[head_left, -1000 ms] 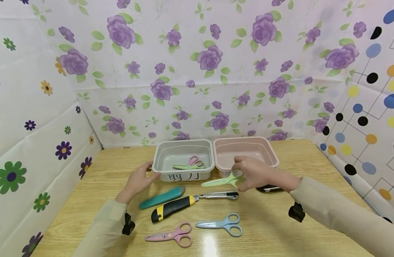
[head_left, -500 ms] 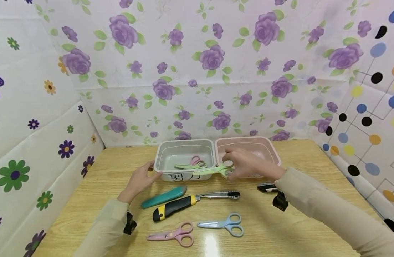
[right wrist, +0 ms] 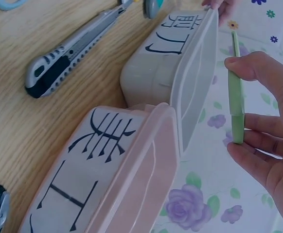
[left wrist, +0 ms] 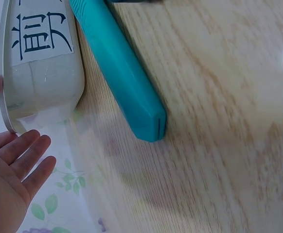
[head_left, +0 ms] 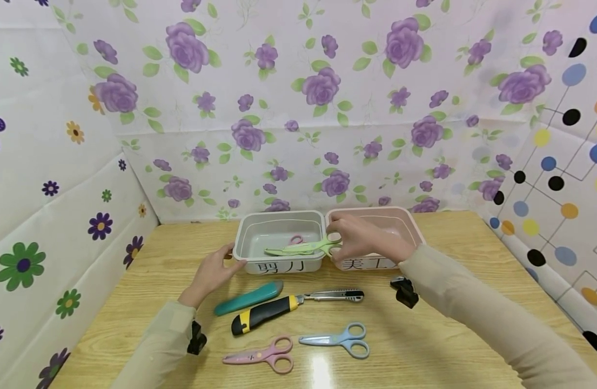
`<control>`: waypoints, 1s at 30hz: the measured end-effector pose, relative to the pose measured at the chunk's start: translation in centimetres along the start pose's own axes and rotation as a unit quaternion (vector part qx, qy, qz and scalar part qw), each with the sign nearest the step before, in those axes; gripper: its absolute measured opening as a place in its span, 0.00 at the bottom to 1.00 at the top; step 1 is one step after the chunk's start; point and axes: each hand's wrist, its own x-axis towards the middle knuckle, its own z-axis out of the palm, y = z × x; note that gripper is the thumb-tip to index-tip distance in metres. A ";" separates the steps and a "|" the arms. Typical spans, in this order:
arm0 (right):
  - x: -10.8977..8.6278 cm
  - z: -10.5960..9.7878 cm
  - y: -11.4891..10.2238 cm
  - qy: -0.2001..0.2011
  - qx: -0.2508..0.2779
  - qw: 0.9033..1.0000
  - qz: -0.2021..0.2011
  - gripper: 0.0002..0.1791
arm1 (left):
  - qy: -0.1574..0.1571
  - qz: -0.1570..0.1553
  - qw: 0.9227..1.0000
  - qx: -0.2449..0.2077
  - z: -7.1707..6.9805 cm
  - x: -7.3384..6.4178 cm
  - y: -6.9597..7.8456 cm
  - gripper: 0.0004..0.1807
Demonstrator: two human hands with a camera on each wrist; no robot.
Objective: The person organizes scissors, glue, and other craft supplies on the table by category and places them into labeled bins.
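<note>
Lime scissors (head_left: 319, 246) have shifted up and leftward with the right hand (head_left: 359, 236) over the last half second, their blades now above the gray box (head_left: 315, 265). That hand pinches their handle end between thumb and fingers, beside the pink box (head_left: 397, 218). Their tip points toward the left hand (head_left: 213, 274), well apart from it; this hand has loosely spread fingers and touches the gray box's left end.

The long sleeves (head_left: 478, 308) are pale beige; a small black device (head_left: 196, 340) sits by each cuff (head_left: 180, 312).
</note>
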 end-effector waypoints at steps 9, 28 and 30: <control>1.2 0.7 -0.3 -0.010 -0.009 1.000 0.014 0.27 | -0.006 -0.006 1.000 -0.002 0.1 0.0 -0.1 0.38; 3.2 3.1 0.3 -0.014 0.009 0.998 0.063 0.32 | -0.002 -0.013 1.000 0.000 0.0 0.0 0.1 0.37; 3.3 3.2 0.3 -0.011 0.016 0.998 0.066 0.32 | -0.003 -0.013 1.000 0.000 0.0 0.0 0.1 0.37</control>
